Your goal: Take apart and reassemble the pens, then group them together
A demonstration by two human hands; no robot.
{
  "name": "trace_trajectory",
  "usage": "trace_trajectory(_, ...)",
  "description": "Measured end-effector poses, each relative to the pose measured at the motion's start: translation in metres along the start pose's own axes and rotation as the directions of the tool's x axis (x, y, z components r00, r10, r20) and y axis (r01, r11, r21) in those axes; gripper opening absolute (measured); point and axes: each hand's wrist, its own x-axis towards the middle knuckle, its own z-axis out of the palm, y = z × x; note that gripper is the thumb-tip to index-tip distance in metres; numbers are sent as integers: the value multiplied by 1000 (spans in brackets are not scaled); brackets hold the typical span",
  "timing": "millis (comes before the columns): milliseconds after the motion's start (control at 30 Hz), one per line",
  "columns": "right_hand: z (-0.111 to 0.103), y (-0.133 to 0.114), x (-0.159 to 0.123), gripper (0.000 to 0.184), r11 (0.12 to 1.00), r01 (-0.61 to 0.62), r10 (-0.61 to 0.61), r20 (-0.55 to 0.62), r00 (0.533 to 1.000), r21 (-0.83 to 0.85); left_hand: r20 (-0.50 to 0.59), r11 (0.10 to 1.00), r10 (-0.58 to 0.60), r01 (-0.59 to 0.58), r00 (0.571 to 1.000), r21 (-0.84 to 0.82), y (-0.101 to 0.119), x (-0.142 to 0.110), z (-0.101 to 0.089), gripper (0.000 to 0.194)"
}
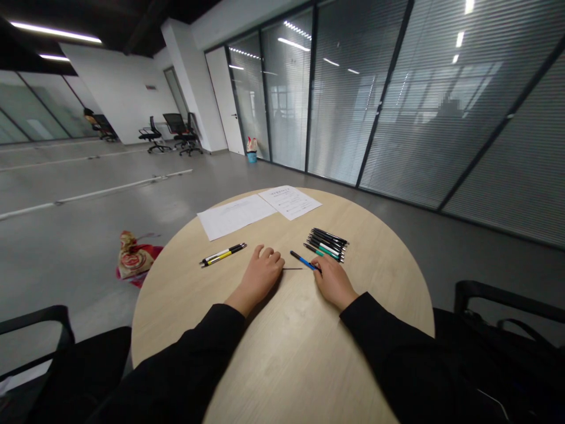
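Note:
Palm down on the round table, my left hand (260, 272) has its fingers curled. A thin dark stick, like a pen refill (293, 269), runs out from under its fingertips to the right; the grip itself is hidden. In my right hand (333, 281) a blue and black pen (302, 259) is pinched near its lower end, its other end pointing up and left. Just beyond that hand several pens (327, 240) lie side by side, mostly black, with white and green ones among them. Left of my left hand lie two pens, one white and black (223, 254), one yellow and black (220, 257).
Two printed paper sheets (238, 215) (291, 201) lie at the table's (282, 365) far side. Black chairs stand at left (88, 359) and right (498, 347). A red and beige bag (136, 259) sits on the floor at left. Glass partitions with blinds rise behind.

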Motion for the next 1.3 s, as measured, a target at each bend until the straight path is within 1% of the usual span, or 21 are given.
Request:
trace_trajectory(133,1,2,0,19,1000,1,-1,4,1000,8,0,999,4,-4,1000,38,1,-2,-2,30)
trace_trajectory(267,2,4,0,19,999,-11,12,-18,1000,39,-52,998,-26,28,998,51,-5,-7,-11,29)
trace_trajectory(400,2,6,1,21,996,-11,15,-41,999,89,-65,987,-140,134,988,-83,-20,-14,-19,24)
trace_trajectory(500,4,7,1,20,991,-11,18,-48,999,132,-101,963,-237,220,966,-155,-31,-20,-15,21)
trace_trajectory(567,5,8,1,19,987,-10,19,-54,998,158,-127,945,-273,241,954,-220,-35,-24,-10,23)
trace_trajectory(667,6,10,1,19,983,5,5,-57,998,184,-147,894,-311,236,939,-380,-37,-28,-2,15)
trace_trajectory(733,6,10,1,19,980,9,3,-59,998,199,-154,866,-341,246,927,-435,-36,-30,2,15)
trace_trajectory(800,5,10,1,19,976,9,5,-64,998,220,-155,860,-338,237,928,-453,-35,-31,4,14)
trace_trajectory(967,4,9,2,20,970,13,5,-73,997,241,-161,876,-291,195,943,-441,-35,-30,6,14)
trace_trajectory(1300,5,11,3,23,965,27,-8,-74,997,260,-157,880,-271,178,950,-439,-36,-30,5,13)
